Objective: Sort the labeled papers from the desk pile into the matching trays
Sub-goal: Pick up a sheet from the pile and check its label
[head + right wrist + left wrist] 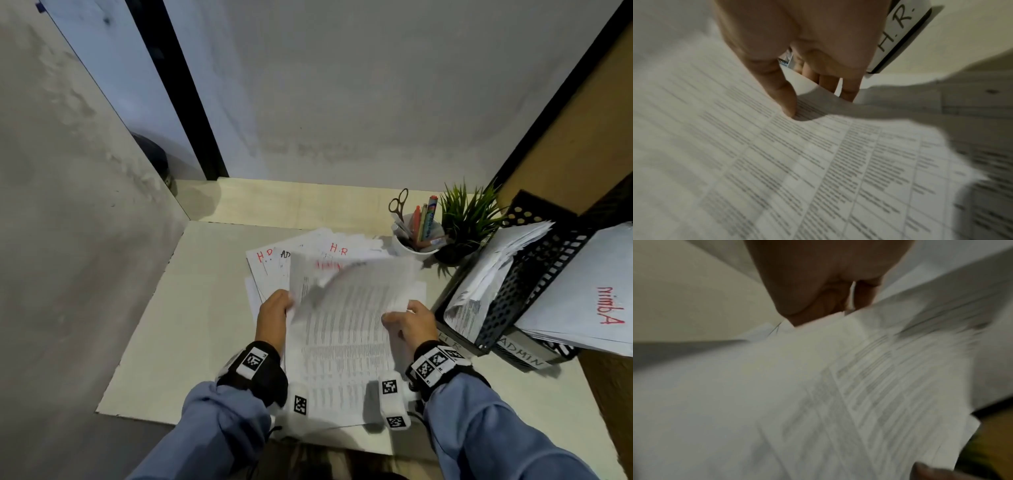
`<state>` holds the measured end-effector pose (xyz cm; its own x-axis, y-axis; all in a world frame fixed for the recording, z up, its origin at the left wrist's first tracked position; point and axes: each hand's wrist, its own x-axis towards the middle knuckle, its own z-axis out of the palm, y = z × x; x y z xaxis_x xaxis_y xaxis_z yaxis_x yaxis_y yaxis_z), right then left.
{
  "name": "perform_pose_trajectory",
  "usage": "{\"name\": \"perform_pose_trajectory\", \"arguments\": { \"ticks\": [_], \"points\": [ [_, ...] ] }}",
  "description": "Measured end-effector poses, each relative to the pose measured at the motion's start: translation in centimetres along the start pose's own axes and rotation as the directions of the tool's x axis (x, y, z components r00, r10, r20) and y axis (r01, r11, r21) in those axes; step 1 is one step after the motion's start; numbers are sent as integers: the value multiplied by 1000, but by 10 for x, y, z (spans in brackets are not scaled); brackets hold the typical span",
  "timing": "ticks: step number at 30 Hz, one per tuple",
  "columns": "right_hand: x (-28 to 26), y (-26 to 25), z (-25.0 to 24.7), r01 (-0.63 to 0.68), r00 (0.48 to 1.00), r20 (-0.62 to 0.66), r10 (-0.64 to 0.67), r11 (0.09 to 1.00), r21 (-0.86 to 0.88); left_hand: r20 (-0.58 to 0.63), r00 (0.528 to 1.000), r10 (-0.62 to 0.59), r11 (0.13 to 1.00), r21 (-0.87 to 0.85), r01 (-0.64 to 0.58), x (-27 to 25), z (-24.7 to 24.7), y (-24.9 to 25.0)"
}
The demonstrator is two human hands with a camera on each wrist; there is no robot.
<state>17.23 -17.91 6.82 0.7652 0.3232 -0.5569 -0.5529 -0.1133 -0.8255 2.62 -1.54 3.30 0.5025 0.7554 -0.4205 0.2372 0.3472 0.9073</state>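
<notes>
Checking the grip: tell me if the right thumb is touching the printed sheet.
Touching. The right wrist view shows the right hand with its thumb tip pressed onto the sheet, fingers curled beneath its edge.

White papers with grey print, red labels; black perforated trays

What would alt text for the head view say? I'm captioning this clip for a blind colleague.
Both hands, left hand and right hand, hold a printed sheet above a desk pile of papers marked H.R and ADMIN in red. Black mesh trays holding papers stand at right, beside a pen cup and small plant.
</notes>
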Motion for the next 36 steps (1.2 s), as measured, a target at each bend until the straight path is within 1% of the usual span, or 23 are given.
{"name": "perform_pose_trajectory", "arguments": {
  "ticks": [1,2,3,4,6,8,10,11,13,14,16,17,18,20,21,22,24,26,29,32,34,36],
  "points": [
    [5,1,1,-15,999,-33,16,1000,12,54,998,-39,997,-63,42,3,-1,-2],
    [7,0,3,-41,998,-46,42,999,23,100,992,-83,992,-89,92,4,0,-2],
    [7,-2,5,-66,997,-30,67,997,42,140,985,-100,990,-80,112,2,1,0],
    [8,-4,6,-79,997,7,79,995,64,173,982,-73,994,-67,85,-2,6,6],
    [8,-9,9,-50,996,76,44,995,83,188,982,19,999,-37,-12,-7,16,12],
    [3,-22,12,54,994,94,-58,998,44,125,988,90,995,21,-94,-11,22,19],
    [-4,-38,16,219,973,78,-216,975,-33,38,990,137,991,5,-137,-14,28,29],
    [-8,-44,16,305,951,78,-300,951,-57,-1,985,174,985,3,-174,-16,30,35],
    [-17,-54,17,435,898,90,-431,900,-27,-53,951,305,952,43,-303,-24,35,52],
    [-22,-57,18,476,875,91,-475,879,8,-62,933,355,934,52,-352,-27,36,57],
    [-28,-56,19,524,848,78,-524,852,22,-48,923,382,923,57,-380,-28,38,57],
    [-27,-50,18,519,853,73,-517,855,-13,-30,931,364,929,84,-361,-26,38,52],
    [-27,-42,17,492,870,76,-487,869,-59,-2,944,330,937,127,-327,-24,37,44],
    [-24,-20,14,355,934,95,-344,925,-137,65,973,223,947,223,-232,-20,34,23],
    [-22,-9,11,278,959,105,-263,947,-160,95,980,177,943,268,-196,-20,33,14],
    [-20,1,8,229,971,114,-212,957,-175,117,981,156,935,302,-185,-20,33,8],
    [-16,6,2,229,972,98,-213,954,-191,139,976,170,930,306,-205,-25,35,11],
    [-15,-4,-6,276,961,68,-268,946,-169,158,962,222,921,290,-260,-30,42,27],
    [-20,-34,-29,419,907,38,-420,888,-189,224,920,320,885,275,-375,-41,61,63],
    [-27,-68,-67,573,812,-19,-583,802,-168,286,859,425,834,244,-495,-56,89,98],
    [-29,-87,-99,647,726,-140,-674,737,-196,327,821,468,815,198,-544,-66,112,114],
    [-29,-100,-132,652,622,-318,-715,698,-295,374,779,504,789,167,-591,-76,138,125]
  ]
}}
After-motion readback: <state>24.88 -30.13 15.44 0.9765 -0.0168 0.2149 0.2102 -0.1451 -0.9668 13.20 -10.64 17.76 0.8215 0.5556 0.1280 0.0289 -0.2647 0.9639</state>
